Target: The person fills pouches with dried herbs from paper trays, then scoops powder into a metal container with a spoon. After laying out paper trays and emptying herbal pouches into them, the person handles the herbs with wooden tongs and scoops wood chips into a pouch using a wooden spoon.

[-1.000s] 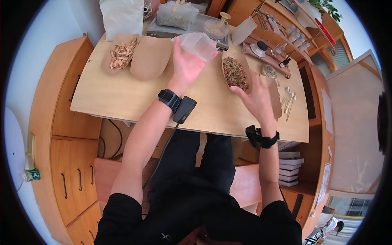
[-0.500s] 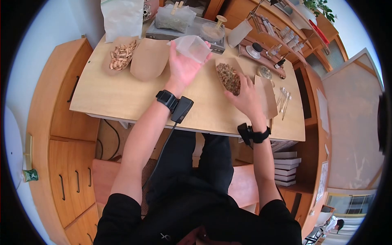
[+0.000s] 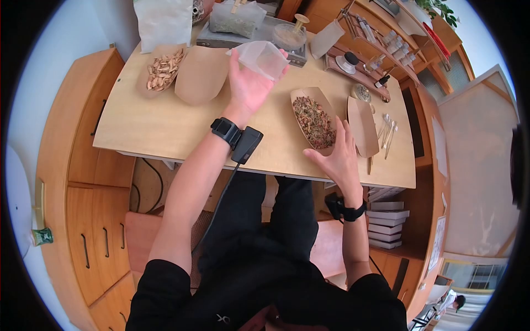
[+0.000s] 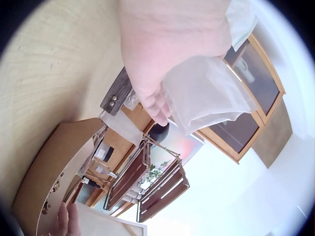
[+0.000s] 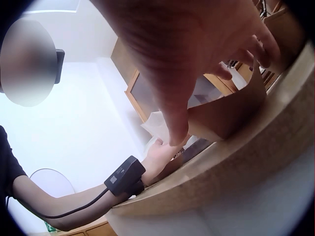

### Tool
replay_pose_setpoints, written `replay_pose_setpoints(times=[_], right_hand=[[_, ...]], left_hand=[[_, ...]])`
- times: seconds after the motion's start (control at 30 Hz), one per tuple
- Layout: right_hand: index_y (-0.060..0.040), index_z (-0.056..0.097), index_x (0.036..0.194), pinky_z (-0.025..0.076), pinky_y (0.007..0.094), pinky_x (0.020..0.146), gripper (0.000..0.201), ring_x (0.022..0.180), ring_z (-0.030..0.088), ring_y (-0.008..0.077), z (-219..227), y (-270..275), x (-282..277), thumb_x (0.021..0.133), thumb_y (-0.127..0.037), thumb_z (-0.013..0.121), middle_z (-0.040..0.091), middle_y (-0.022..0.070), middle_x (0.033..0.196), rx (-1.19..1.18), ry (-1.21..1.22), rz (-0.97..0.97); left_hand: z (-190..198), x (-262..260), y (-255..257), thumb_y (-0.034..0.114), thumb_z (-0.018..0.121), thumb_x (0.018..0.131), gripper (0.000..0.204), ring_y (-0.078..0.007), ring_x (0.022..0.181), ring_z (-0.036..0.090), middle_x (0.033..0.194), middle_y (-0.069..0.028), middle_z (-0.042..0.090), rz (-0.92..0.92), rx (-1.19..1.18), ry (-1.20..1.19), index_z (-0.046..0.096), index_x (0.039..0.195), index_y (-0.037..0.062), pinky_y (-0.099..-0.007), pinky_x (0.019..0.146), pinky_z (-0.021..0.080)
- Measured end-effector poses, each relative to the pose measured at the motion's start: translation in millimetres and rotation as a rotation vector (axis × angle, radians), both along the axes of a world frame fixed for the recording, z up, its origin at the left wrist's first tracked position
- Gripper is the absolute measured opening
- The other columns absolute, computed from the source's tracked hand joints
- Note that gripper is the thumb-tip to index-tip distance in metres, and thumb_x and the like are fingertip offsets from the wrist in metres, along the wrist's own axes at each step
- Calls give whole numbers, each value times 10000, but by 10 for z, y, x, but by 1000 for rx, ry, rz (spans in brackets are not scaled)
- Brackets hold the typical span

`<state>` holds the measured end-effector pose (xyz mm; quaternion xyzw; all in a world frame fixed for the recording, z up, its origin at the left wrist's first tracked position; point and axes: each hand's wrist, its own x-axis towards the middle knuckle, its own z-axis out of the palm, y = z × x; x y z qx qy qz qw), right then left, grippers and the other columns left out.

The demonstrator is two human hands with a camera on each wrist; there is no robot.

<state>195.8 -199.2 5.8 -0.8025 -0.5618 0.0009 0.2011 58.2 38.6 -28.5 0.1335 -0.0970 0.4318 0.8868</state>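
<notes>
My left hand (image 3: 251, 91), palm up, cups a translucent white pouch bag (image 3: 264, 59) between thumb and fingers, above the back of the table. In the left wrist view the thin bag (image 4: 204, 93) stands out from the palm, its mouth away from the wrist. My right hand (image 3: 339, 160) is at the near end of a brown paper boat tray (image 3: 295, 100) filled with mixed dried herbs (image 3: 314, 121). Its thumb and fingers are spread on either side of that end. The right wrist view shows the tray wall (image 5: 229, 110) under the fingers.
An empty paper tray (image 3: 362, 124) stands to the right, beside small spoons (image 3: 388, 132). At left are a tray of dried slices (image 3: 164, 70) and another empty tray (image 3: 201, 74). Behind are a white bag (image 3: 163, 25), a bag of herbs (image 3: 234, 21) and a bottle rack (image 3: 381, 38).
The herb tray has come toward the table's front edge, and my right hand has moved back with it, its fingers now spread wider. My left hand keeps the bag in nearly the same place.
</notes>
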Motion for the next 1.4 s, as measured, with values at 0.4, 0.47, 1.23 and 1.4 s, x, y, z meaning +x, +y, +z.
replay_pose_setpoints(times=[0.4,0.47,1.23,1.4], right_hand=[[-26,477,1269,449,455,959,692,1154,502,399,-186,74,68,699,-226,815,486,236,1225,232,108,17],[-29,497,1251,453,449,952,638,1139,514,384,-213,66,111,710,-186,797,495,216,1217,256,179,16],[-23,558,1203,472,363,897,540,1057,557,286,597,267,39,720,-134,773,528,150,1189,390,123,198],[-38,547,1219,475,388,893,569,1058,553,316,684,368,-77,713,-143,785,501,156,1217,378,-3,149]], left_hand=[[18,-4,53,507,528,928,606,-392,1331,406,1392,-261,450,-9,-18,-24,497,1286,19,-488,1107,370],[9,-13,29,500,523,931,611,-394,1341,397,1403,-263,440,-3,-26,-20,492,1302,16,-493,1110,367],[94,16,-46,610,427,915,770,-317,1318,439,1415,-200,469,108,113,212,400,1399,12,-424,1097,337],[145,19,-89,602,440,909,757,-294,1321,421,1428,-154,452,146,126,240,382,1409,37,-428,1075,354]])
